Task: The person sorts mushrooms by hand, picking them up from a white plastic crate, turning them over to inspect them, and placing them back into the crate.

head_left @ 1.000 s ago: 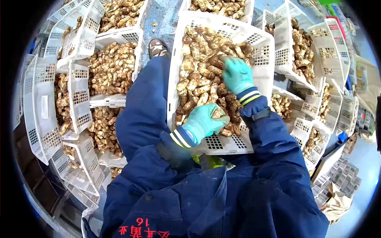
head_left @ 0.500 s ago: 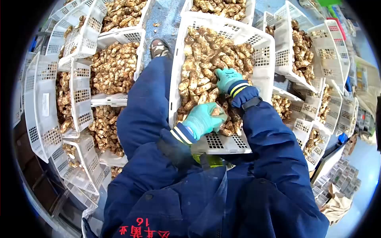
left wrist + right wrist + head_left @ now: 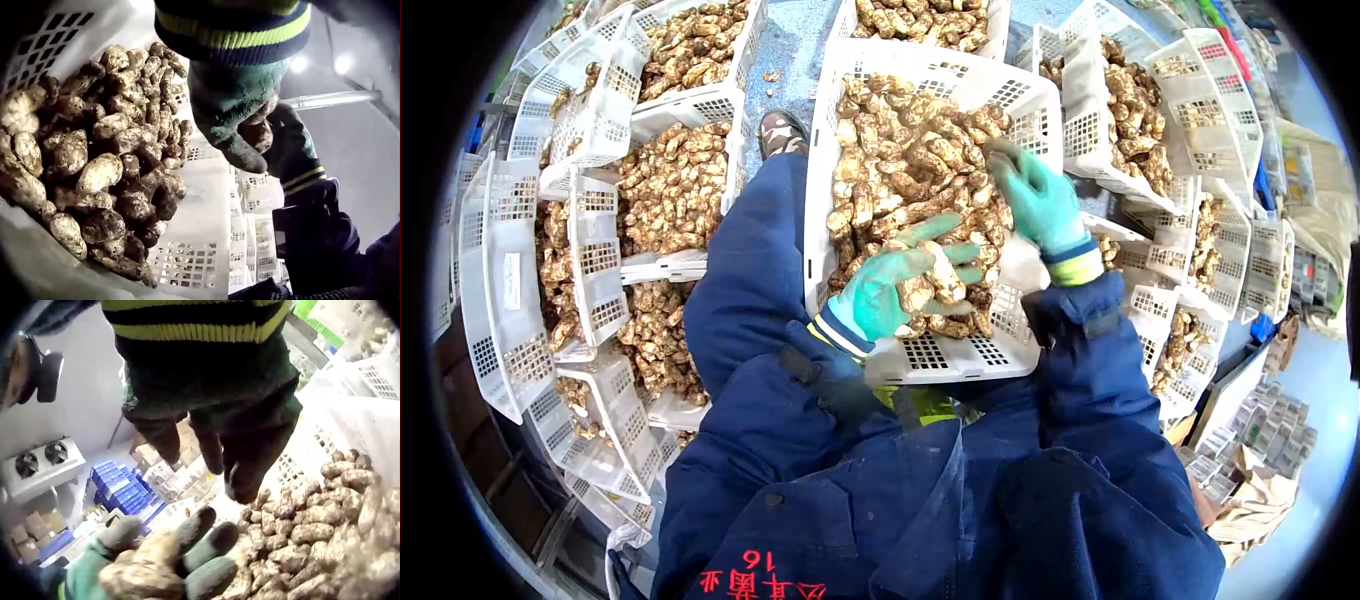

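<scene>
In the head view, my gloved left hand (image 3: 880,290) is turned up over the near part of the white crate (image 3: 818,200), its fingers spread loosely round a few brown-and-white mushrooms (image 3: 945,278). The right wrist view shows these mushrooms (image 3: 140,575) cradled between thumb and bent fingertips. My gloved right hand (image 3: 1040,200) hovers at the crate's right side, fingers pointing down and apart with nothing between them. Below both hands lies a heap of stubby, dirt-streaked mushrooms (image 3: 890,150), which also fills the left of the left wrist view.
More white crates of mushrooms stand left (image 3: 675,185), right (image 3: 1135,110) and ahead (image 3: 925,20). The worker's leg (image 3: 745,250) is against the crate's left side. Blue crates (image 3: 122,494) and a wall-mounted fan unit (image 3: 44,465) appear farther off.
My left hand has turned upward and spread its fingers, showing the mushrooms in it. My right hand has left the middle of the heap and moved to the right. The head view has shifted slightly.
</scene>
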A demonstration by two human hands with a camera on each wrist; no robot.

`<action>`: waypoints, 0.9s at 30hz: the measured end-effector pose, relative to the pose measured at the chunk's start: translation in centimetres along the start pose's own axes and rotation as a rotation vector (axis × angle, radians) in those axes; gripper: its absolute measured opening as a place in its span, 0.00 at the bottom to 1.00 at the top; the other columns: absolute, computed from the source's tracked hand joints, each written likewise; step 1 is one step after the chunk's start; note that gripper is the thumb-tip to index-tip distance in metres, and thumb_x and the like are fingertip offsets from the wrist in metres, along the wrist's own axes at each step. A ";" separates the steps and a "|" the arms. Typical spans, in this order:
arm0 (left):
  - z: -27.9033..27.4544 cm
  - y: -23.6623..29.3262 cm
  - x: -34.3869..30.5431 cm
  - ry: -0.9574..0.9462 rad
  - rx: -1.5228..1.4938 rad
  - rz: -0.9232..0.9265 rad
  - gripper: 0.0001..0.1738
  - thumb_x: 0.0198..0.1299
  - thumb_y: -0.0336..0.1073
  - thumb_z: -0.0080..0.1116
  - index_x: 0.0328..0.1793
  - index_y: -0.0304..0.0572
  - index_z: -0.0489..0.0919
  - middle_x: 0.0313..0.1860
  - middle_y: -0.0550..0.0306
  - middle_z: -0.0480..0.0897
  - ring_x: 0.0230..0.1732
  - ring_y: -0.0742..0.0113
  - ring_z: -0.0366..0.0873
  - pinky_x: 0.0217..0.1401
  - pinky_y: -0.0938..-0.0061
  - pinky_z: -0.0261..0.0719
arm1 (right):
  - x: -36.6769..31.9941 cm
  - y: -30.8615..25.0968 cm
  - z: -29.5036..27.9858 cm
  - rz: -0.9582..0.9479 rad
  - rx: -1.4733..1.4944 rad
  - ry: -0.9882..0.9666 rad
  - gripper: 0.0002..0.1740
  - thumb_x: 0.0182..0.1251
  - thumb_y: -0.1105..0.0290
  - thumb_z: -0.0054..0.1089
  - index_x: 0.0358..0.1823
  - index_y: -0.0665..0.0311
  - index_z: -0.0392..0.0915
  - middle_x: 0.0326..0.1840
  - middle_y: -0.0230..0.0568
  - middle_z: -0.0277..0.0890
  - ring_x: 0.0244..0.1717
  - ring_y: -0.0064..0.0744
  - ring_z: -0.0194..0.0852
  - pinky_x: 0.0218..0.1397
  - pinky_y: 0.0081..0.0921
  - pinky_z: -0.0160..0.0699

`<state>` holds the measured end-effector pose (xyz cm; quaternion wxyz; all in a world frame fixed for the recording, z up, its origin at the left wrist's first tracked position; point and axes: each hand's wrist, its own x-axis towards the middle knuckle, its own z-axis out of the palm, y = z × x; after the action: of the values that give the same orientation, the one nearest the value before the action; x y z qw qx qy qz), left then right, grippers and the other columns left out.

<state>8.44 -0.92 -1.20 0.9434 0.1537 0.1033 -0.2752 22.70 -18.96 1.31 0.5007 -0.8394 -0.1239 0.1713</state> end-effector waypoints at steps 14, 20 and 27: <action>-0.8 -1.3 0.2 0.145 0.454 -0.137 0.22 0.57 0.28 0.64 0.60 0.35 0.78 0.50 0.55 0.84 0.47 0.72 0.81 0.50 0.79 0.79 | 8.4 8.0 8.8 -0.037 -0.961 -0.282 0.20 0.59 0.57 0.63 0.51 0.56 0.75 0.57 0.43 0.72 0.57 0.45 0.74 0.58 0.41 0.74; -3.2 -1.7 1.1 0.334 0.212 0.215 0.26 0.61 0.23 0.60 0.67 0.37 0.71 0.53 0.55 0.81 0.52 0.64 0.82 0.59 0.74 0.79 | 1.9 6.6 0.7 0.278 0.423 -0.135 0.26 0.60 0.70 0.66 0.60 0.65 0.73 0.32 0.30 0.77 0.30 0.16 0.71 0.31 0.16 0.71; -2.6 -2.8 0.3 0.174 0.222 -0.099 0.21 0.67 0.37 0.59 0.62 0.37 0.73 0.52 0.58 0.81 0.49 0.71 0.79 0.54 0.78 0.77 | -6.8 -4.8 0.0 0.252 0.178 -0.415 0.18 0.74 0.62 0.52 0.58 0.65 0.75 0.32 0.32 0.78 0.26 0.17 0.71 0.30 0.16 0.72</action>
<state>6.88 -2.40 -4.35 0.8934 0.2750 0.1608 -0.3167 16.28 -19.26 6.67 0.5112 -0.7476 -0.1032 0.4112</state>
